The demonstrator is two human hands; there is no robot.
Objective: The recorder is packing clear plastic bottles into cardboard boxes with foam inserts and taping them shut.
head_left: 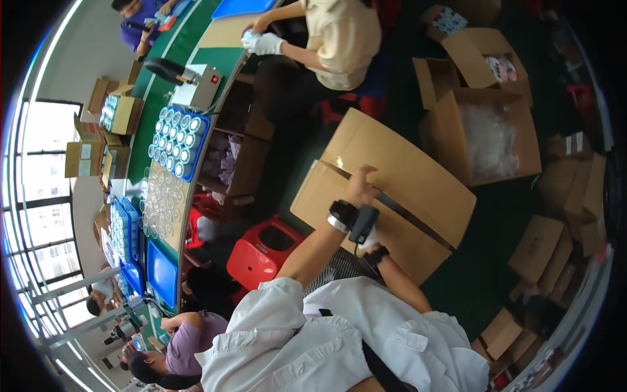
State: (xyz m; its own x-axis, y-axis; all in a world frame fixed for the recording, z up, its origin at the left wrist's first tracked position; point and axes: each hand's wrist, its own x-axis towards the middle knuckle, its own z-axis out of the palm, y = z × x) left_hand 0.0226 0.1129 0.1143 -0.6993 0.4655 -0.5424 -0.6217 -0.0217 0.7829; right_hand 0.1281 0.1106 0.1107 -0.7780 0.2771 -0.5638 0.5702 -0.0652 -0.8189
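Observation:
A large brown cardboard box [398,153] stands in front of me, its top flaps nearly together with a dark gap between them. My left hand [359,187] lies over the flaps beside that gap, fingers apart and nothing seen in it. Around the left wrist are a metal-and-black band and a black box-shaped device [364,224]. Nearer to me, at the box's front edge, is my right hand [371,243], with a dark band at its wrist. The device on my left wrist covers most of it, and its fingers are hidden. Something white shows beside it.
A red plastic stool [264,251] stands close to my left. The green workbench beyond holds a blue tray of round silver-white parts [175,140], clear cups [160,202] and an empty blue tray [162,271]. Open cartons [483,134] stand at right. Co-workers sit along the bench.

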